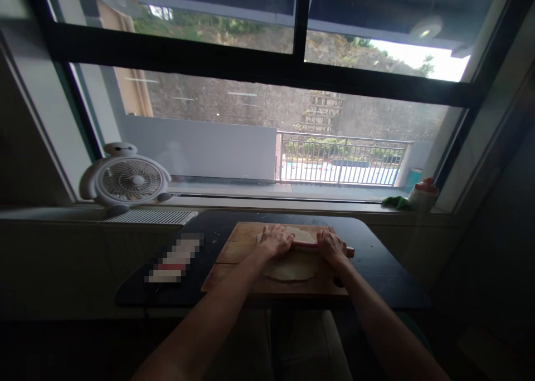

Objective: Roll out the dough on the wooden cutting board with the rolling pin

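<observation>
Two bare forearms reach across a black table with rounded corners, its far side close to the window sill. A wooden board lies near the table's front edge, with dark tabletop running out to its left and right. Dough, rolled thin, spreads over the board's middle, inside its edges, with bare wood widest on the left

A pixelated item lies on the tabletop left of the board, well apart from the hands. Behind it, a white fan stands at the sill's left end; a green cloth and a pale container sit at the right end. Beyond the window, a railing fronts a rock wall

The pin lies crosswise on the dough, its handle showing past the right hand, whose bent fingers close over it. The left hand lies over the pin's other end, fingers stretched forward; how tightly it grips cannot be told
</observation>
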Demonstrator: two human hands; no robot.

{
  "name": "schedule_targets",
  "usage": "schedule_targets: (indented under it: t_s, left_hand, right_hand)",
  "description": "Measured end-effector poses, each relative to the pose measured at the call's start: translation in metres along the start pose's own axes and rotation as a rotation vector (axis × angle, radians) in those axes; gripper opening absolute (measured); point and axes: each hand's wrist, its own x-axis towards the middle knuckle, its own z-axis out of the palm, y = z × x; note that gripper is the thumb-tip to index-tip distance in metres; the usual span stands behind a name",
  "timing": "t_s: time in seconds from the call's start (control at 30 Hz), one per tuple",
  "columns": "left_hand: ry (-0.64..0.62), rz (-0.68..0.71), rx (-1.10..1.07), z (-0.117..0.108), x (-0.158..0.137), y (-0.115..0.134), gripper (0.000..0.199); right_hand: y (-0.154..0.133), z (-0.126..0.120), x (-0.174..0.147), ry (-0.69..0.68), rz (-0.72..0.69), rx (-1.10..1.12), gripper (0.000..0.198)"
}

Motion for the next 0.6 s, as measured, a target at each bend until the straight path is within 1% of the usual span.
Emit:
schedule_targets:
  t_s: [0.07,0.13,0.27,0.33,0.4,0.5,0.6]
  left_hand:
    - [0.016,-0.003,0.0,0.001,-0.001,0.0,0.043]
    - [0.04,0.01,-0.004,0.002,-0.012,0.0,0.044]
    - [0.077,0.062,-0.017,0.0,-0.053,0.002,0.05]
    - [0.088,0.102,-0.024,-0.002,-0.074,0.004,0.054]
    - [0.1,0.151,-0.03,-0.003,-0.089,0.005,0.055]
    - [0.081,0.156,-0.034,-0.004,-0.091,0.006,0.054]
    - [0.034,0.101,-0.035,-0.003,-0.07,0.005,0.053]
  right_hand:
    - [0.0,0.0,-0.001,0.005,-0.011,0.002,0.044]
    - [0.001,-0.001,-0.01,0.024,-0.042,0.001,0.042]
    - [0.003,-0.004,-0.041,0.082,-0.099,-0.005,0.036]
    - [0.002,-0.007,-0.055,0.095,-0.116,-0.004,0.034]
    - [0.0,-0.008,-0.064,0.096,-0.126,-0.002,0.033]
    - [-0.003,-0.009,-0.063,0.07,-0.126,0.001,0.035]
    - [-0.006,-0.008,-0.046,0.019,-0.081,0.004,0.04]
